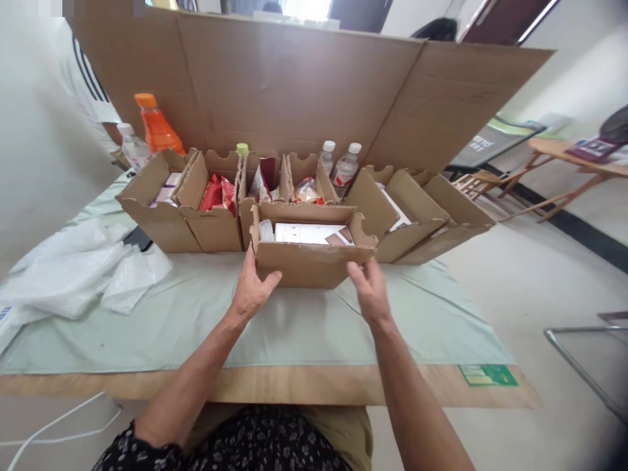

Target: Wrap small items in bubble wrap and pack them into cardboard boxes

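Holding one front box (304, 267) between them, the left grip (251, 288) and the right grip (371, 291) are meeting its two ends above the near side of the table (304, 333). One white carton (309, 233) is lying inside, with something clear (265, 230) beside it. Four back boxes (212, 229) are standing from left to centre; more are overlapping at right, too closely for a sure count. Three clear bottles (346, 169) and one orange bottle (161, 131) are rising behind, their bases hiding, while one green cap (242, 149) is showing without its body. Plastic wrap (73, 268) is partly covering a dark object (138, 239). Whether the front box is touching the table, I cannot tell. Both grips are clamping on it, thumbs spreading across the front, the other fingers mostly disappearing around the ends
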